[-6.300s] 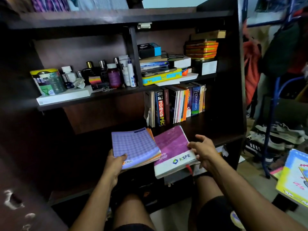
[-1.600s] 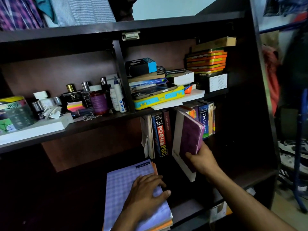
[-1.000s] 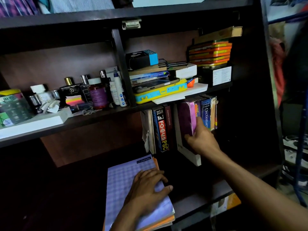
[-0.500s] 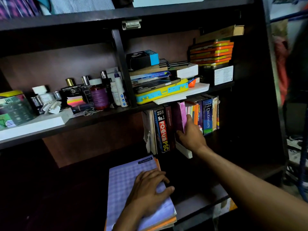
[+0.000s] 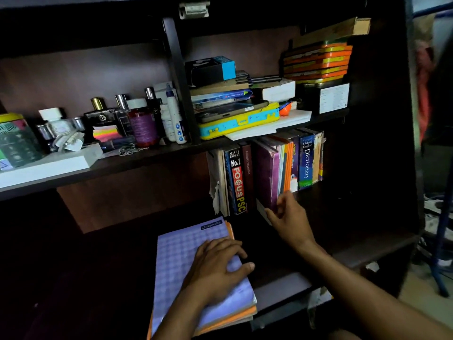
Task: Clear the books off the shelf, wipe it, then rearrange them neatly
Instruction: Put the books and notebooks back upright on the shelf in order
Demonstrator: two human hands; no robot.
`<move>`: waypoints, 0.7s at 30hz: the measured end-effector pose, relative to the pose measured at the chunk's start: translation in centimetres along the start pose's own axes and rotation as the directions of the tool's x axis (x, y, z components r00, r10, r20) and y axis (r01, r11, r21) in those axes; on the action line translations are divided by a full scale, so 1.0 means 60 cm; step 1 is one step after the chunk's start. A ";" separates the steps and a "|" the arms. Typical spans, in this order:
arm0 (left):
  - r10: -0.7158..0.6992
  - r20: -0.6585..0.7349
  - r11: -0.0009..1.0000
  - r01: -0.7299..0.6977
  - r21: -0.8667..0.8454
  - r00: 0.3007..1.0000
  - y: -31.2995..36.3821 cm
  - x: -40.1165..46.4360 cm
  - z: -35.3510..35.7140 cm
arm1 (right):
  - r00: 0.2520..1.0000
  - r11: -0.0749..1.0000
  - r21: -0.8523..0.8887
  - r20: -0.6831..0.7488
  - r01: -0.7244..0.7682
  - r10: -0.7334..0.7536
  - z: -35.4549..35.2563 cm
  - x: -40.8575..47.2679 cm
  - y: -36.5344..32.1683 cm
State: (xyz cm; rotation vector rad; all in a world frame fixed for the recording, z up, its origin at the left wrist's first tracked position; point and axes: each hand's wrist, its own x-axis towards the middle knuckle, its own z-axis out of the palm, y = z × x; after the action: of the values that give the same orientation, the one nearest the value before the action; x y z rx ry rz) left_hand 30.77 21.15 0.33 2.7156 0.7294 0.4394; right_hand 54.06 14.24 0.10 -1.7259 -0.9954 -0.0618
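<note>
A row of upright books stands on the dark lower shelf (image 5: 355, 251), among them a Focus PSC book (image 5: 236, 180) and a blue Dictionary (image 5: 306, 163). The purple book (image 5: 266, 177) stands upright in that row. My right hand (image 5: 290, 218) is at its lower front corner, fingers loosely spread and touching its edge. A stack of notebooks with a lilac checked cover (image 5: 181, 256) lies flat at the shelf's front. My left hand (image 5: 215, 268) rests flat on top of it.
The shelf above (image 5: 152, 153) holds bottles, a tin, sticky notes, a yellow-blue case (image 5: 239, 121), boxes and orange-yellow cases (image 5: 317, 61). A vertical divider (image 5: 180, 77) splits it. Shoes and a blue metal frame lie beyond the unit's right side.
My right hand pushed the purple book upright into the row and has drawn back to its lower corner. My left hand stayed on the notebook stack.
</note>
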 end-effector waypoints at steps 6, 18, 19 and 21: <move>0.006 -0.011 1.000 -0.006 0.004 1.000 0.002 0.000 0.001 | 0.997 0.999 -0.015 0.062 0.044 -0.043 0.034 0.035 -0.003; -0.014 -0.030 1.000 0.013 -0.007 0.999 -0.004 0.006 0.006 | 0.981 0.984 -0.134 0.175 0.114 -0.089 0.074 0.050 0.006; -0.004 -0.026 1.000 0.004 -0.010 1.000 -0.003 0.010 0.006 | 0.980 0.986 -0.131 0.182 0.105 -0.080 0.071 0.044 0.002; -0.034 -0.047 0.989 0.027 -0.147 0.998 -0.015 0.023 0.009 | 0.977 0.991 -0.096 0.197 0.098 -0.078 0.069 0.026 -0.007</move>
State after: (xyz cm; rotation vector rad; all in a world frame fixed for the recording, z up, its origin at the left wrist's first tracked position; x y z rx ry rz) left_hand 31.71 22.51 -0.22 2.5615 0.7209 0.5329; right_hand 53.06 18.55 -0.48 -1.8087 -1.2305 -0.0038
